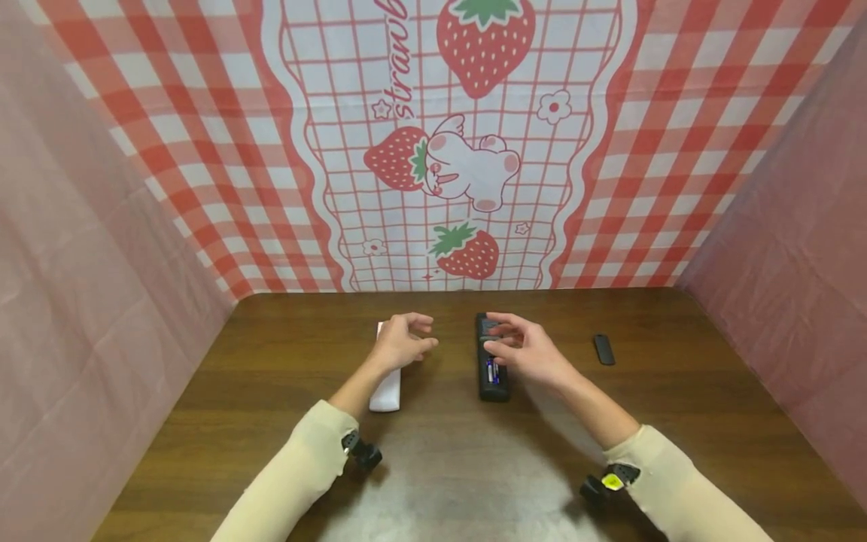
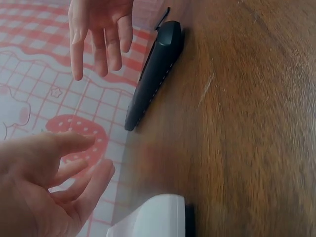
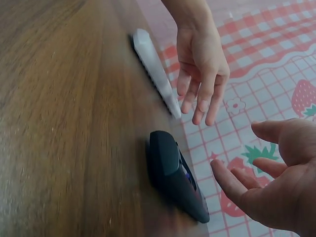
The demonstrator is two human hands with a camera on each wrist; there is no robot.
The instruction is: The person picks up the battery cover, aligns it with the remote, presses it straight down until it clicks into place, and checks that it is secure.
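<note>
A black remote control (image 1: pixel 495 391) lies back up on the wooden table, with batteries (image 1: pixel 492 372) showing in its uncovered compartment. Over it hovers my right hand (image 1: pixel 531 352), fingers loosely bent and apart from one another, holding nothing. The right wrist view shows this hand (image 3: pixel 286 173) raised above the black remote (image 3: pixel 173 177). To the left lies a white remote control (image 1: pixel 385 393), partly hidden under my left hand (image 1: pixel 403 342). That hand is held above the table with thumb and fingers spread, nothing between them, as the left wrist view confirms.
A small black battery cover (image 1: pixel 604 350) lies on the table (image 1: pixel 433 452) to the right of the black remote. A strawberry-print checked cloth (image 1: pixel 433 150) hangs behind the table's far edge. Pinkish cloth panels (image 1: pixel 779 211) stand at both sides.
</note>
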